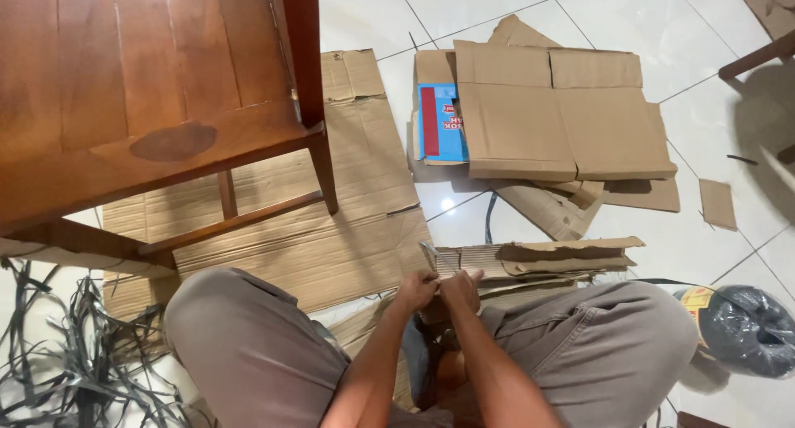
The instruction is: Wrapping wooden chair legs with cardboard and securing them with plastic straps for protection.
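My left hand [416,290] and my right hand [461,290] meet side by side between my knees. Both pinch the near left edge of a torn strip of brown corrugated cardboard [538,258], which stretches to the right across the white tile floor. My knees in grey trousers [248,345] frame the hands on both sides. What my fingers hold besides the cardboard edge is hidden.
A dark wooden chair [157,105] stands at upper left over a large flattened cardboard sheet [364,196]. Flattened boxes [563,122] lie ahead. Black plastic strapping [74,362] is tangled at lower left. A grey plastic-wrapped roll [745,324] sits at right.
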